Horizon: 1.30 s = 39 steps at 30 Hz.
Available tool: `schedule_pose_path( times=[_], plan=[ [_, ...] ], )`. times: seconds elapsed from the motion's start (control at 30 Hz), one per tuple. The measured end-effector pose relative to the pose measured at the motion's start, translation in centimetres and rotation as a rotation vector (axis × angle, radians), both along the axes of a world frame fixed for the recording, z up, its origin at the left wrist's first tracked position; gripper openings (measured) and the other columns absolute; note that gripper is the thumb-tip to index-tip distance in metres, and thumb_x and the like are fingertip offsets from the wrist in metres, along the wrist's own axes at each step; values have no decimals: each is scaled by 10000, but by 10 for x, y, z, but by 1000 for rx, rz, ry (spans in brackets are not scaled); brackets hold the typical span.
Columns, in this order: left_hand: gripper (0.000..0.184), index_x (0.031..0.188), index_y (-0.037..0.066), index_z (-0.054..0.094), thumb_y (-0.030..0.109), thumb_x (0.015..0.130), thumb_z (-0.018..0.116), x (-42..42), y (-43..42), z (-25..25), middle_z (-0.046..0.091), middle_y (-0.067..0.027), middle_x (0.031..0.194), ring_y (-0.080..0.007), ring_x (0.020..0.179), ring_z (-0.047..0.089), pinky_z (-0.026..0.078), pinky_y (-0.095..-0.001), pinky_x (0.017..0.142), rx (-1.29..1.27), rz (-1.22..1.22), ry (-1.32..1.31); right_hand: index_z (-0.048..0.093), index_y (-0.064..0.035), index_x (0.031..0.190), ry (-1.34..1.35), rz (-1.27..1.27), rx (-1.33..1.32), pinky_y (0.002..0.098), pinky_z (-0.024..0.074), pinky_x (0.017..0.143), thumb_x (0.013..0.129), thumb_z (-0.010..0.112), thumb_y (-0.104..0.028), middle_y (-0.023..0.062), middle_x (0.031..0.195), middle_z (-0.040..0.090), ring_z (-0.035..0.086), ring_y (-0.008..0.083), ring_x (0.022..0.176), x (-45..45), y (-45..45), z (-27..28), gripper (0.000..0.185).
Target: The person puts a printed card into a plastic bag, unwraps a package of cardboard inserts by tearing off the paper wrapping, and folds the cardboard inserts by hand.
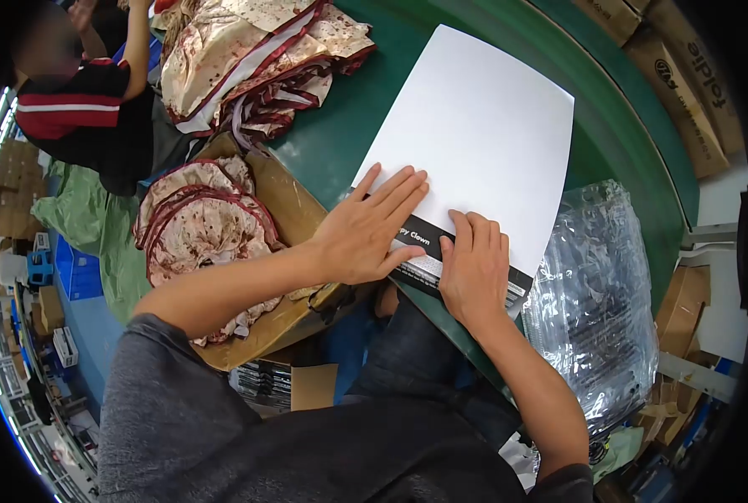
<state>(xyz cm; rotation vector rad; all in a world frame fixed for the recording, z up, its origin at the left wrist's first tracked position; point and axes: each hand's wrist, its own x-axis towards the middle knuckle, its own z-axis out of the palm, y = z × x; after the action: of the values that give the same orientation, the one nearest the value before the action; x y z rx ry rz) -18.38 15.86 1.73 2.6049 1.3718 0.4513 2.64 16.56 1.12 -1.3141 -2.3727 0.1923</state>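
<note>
1. White sheet [487, 126] with black printed band [416, 237] lies flat on green bench [324, 138].
2. Left hand [372, 228]: open, palm down, fingers spread across sheet and band; nothing grasped.
3. Right hand [477, 272]: open, fingers slightly bent, pressed on band; nothing grasped.
4. Clear plastic bags [594, 302] beside sheet's right edge.
5. Stained, red-edged fabric [215, 222] in cardboard box [290, 189], left of bench.

Shows plain white on the sheet [491, 126], with white lettering on its black band [413, 238], against a green tabletop [307, 142]. Repeats dark red splotches on cream, edged in maroon, across the piled fabric [223, 50].
</note>
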Motion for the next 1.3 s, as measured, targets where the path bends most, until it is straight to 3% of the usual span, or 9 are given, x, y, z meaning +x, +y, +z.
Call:
schedule_pose_path(
  times=[0.2,0.27,0.37,0.57,0.73,0.87,0.97,1.13,1.3],
  plan=[
    [675,1502,-34,336,404,996,413,5,-5,0,278,-216,1601,-340,1512,202,74,-523,1224,5,39,116,568,10,1248,-14,4,51,398,418,977,886,604,-119,153,1226,558,535,315,1109,2,-2,3,386],
    [672,1493,-41,346,402,995,418,4,0,6,286,-221,1595,-347,1506,214,89,-528,1220,42,30,134,563,14,1266,-41,147,211,440,368,1096,908,585,-133,165,1322,543,494,333,1271,-3,5,5,387],
    [663,1466,-63,373,397,991,434,7,-2,-2,310,-236,1578,-368,1487,250,132,-544,1210,61,13,171,566,16,1267,6,110,60,473,300,1167,932,561,-144,178,1389,520,443,332,1365,-2,5,4,372],
    [677,1481,-56,357,398,987,441,12,-1,1,296,-232,1588,-363,1489,248,129,-542,1212,-12,10,176,566,17,1277,20,26,31,477,286,1176,950,544,-146,163,1400,527,450,304,1369,0,5,-7,365],
    [643,1450,-52,389,390,986,439,12,-2,4,316,-236,1569,-374,1484,248,145,-534,1210,100,34,146,604,26,1230,47,65,191,450,323,1143,951,567,-199,146,1371,557,486,297,1325,4,11,-4,361],
    [534,1334,-6,483,378,962,505,8,-11,1,453,-195,1459,-341,1364,420,279,-476,1144,227,35,108,648,10,1171,159,103,-20,415,433,1026,894,657,-313,153,1262,636,583,321,1187,12,9,1,426],
    [491,1296,18,507,347,934,554,7,-25,34,521,-160,1385,-312,1240,495,342,-432,1062,186,50,106,667,-37,1093,-134,78,-375,439,522,797,745,788,-424,161,935,724,681,379,860,32,1,64,534],
    [397,1206,52,566,264,876,624,-12,-58,43,633,-92,1229,-260,1002,589,421,-358,900,135,44,152,647,-53,1003,-237,139,-223,446,512,707,796,688,-178,186,858,694,637,425,792,76,-49,78,244],
    [306,1113,61,629,181,831,635,-15,-90,21,690,-52,1115,-236,898,626,457,-325,822,219,52,203,654,-30,1104,-78,181,-32,419,521,790,803,659,-105,155,1030,699,664,366,950,84,-102,44,311]
  ],
)
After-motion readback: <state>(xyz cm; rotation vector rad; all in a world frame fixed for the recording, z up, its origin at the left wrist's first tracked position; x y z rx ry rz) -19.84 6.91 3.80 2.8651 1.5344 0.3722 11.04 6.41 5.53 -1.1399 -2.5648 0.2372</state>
